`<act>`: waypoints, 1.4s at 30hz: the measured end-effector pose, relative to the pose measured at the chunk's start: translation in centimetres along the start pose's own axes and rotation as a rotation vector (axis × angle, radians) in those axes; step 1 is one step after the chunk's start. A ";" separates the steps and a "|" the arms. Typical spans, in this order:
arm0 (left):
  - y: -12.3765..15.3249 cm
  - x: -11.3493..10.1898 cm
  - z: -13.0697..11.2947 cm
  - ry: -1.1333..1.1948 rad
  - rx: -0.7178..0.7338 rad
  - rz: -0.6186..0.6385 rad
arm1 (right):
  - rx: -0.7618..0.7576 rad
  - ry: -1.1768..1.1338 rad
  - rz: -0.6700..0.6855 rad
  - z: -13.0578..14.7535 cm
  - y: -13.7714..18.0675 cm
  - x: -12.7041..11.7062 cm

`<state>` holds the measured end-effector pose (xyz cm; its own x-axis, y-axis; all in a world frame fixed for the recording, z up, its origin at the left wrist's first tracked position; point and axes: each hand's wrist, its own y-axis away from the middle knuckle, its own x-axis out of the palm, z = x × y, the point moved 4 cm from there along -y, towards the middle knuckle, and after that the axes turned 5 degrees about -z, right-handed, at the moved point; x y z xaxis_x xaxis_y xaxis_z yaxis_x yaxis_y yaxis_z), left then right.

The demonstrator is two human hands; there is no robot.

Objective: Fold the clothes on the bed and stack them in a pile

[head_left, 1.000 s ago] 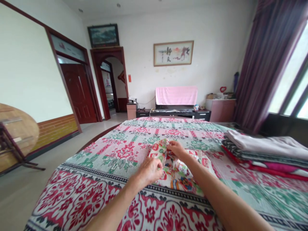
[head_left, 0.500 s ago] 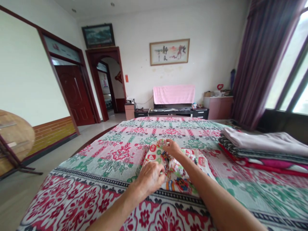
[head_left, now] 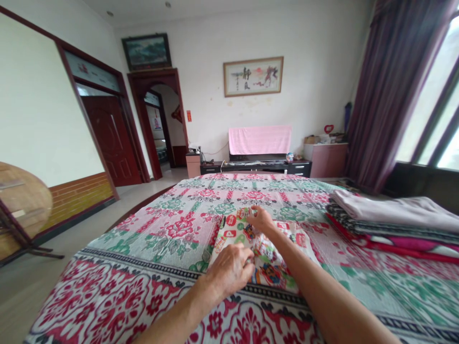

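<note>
A white cloth [head_left: 270,272] with a colourful cartoon print lies on the flowered table covering [head_left: 150,229]; whether it is a garment I cannot tell. My left hand [head_left: 233,267] rests at its near left part, with curled fingers closed on the fabric. Further away, my right hand [head_left: 261,220] pinches the cloth by its far edge. My right forearm crosses over the right side of the print and hides some of it.
To the right a stack of folded textiles [head_left: 390,224] sits on the same covering. Beyond the far edge stands a low black cabinet [head_left: 299,168] bearing a screen draped with a pink cloth [head_left: 260,140]. A round wooden tabletop [head_left: 25,205] leans at the left.
Both hands have shifted slightly to the right along the cloth. More of the print at its left side shows now, and that side looks flatter.
</note>
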<state>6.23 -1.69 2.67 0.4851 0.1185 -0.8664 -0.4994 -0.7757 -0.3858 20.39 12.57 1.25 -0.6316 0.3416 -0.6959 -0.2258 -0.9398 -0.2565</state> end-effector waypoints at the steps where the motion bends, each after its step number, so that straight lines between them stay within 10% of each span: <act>1: 0.0 -0.1 0.0 0.008 0.004 -0.013 | -0.002 0.002 -0.006 0.1 0.0 -0.1; 11: 0.1 0.1 -0.4 0.006 0.026 0.061 | -0.061 0.201 0.017 0.2 0.9 -0.4; 17: -0.6 -2.6 2.4 -0.075 -0.151 -0.206 | -0.457 0.145 -0.226 2.2 2.0 -0.8; 25: 0.7 1.1 5.9 -0.239 -0.296 0.072 | -0.909 0.110 0.094 4.0 4.3 2.2; 42: 1.0 1.4 5.4 -0.236 -0.398 0.200 | -0.668 0.384 0.272 4.1 3.1 3.8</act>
<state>2.51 1.02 -0.60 0.2090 0.0446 -0.9769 -0.2316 -0.9683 -0.0937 14.22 10.96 0.58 -0.2753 0.1940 -0.9416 0.4654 -0.8301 -0.3071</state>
